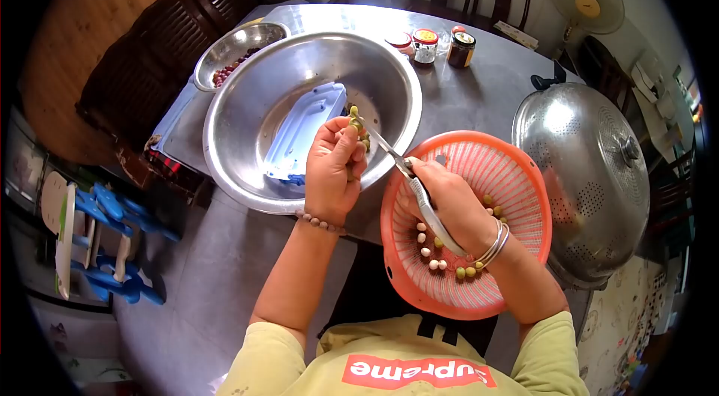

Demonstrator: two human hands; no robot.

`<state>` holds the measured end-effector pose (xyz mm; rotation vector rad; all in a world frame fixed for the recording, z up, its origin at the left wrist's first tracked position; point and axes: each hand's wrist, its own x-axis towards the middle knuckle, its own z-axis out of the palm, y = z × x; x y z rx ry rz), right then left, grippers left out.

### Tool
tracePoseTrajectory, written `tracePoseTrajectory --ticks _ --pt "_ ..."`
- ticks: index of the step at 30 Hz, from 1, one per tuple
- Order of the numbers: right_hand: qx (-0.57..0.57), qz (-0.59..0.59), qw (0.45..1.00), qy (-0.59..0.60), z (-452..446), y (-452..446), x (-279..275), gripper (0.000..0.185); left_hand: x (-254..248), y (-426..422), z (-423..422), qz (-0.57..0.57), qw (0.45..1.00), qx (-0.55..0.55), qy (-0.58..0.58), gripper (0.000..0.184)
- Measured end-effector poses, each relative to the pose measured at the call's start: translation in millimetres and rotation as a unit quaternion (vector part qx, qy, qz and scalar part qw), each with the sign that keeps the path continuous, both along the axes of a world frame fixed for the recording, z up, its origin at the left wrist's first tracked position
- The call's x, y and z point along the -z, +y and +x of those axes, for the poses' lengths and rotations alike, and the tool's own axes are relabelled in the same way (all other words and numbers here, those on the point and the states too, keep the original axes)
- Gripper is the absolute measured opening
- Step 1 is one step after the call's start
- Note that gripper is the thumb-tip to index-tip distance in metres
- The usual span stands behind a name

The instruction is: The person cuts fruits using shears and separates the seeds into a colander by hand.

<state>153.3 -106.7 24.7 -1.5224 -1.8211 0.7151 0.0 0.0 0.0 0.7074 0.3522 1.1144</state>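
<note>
My left hand (335,164) is closed on a small bunch of green grapes (355,123) over the right side of a large steel basin (225,108). In my right hand (451,201) is a pair of scissors (425,205), their blades pointing up and left to the grapes. A blue-white plastic tray (305,130) lies tilted in the basin, with dark fruit partly hidden behind my left hand. Below my right hand stands an orange colander (527,194) holding several loose green and pale grapes (438,264).
A smaller steel bowl (217,52) of red grapes sits behind the basin. Jars (425,46) stand at the back of the table (479,100). On the right is a large perforated steel lid (592,164). Chairs, a wooden bench and a fan (586,3) surround the table.
</note>
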Motion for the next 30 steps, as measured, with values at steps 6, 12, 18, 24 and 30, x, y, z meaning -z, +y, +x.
tracePoseTrajectory --ticks 6,12,18,24,30 --pt "0.052 0.098 0.992 -0.061 -7.6 -3.0 -3.5 0.031 0.8 -0.3 0.5 0.005 1.000 -0.025 -0.010 0.013" --pt "0.052 0.081 0.990 -0.106 -5.0 -4.6 -2.5 0.035 -2.4 0.9 -0.4 -0.012 1.000 -0.006 -0.009 0.011" --pt "0.068 0.113 0.981 -0.144 -6.6 -5.5 -5.0 0.038 1.9 2.7 -3.1 -0.005 1.000 -0.006 -0.007 0.013" --pt "0.076 0.151 0.966 -0.194 -3.2 -2.8 1.9 0.037 -2.2 -0.1 -2.4 -0.037 0.998 -0.034 -0.028 0.012" --pt "0.059 0.117 0.979 -0.156 -2.1 -3.0 -1.1 0.034 -0.4 0.2 -2.5 -0.032 0.999 -0.031 -0.024 0.012"
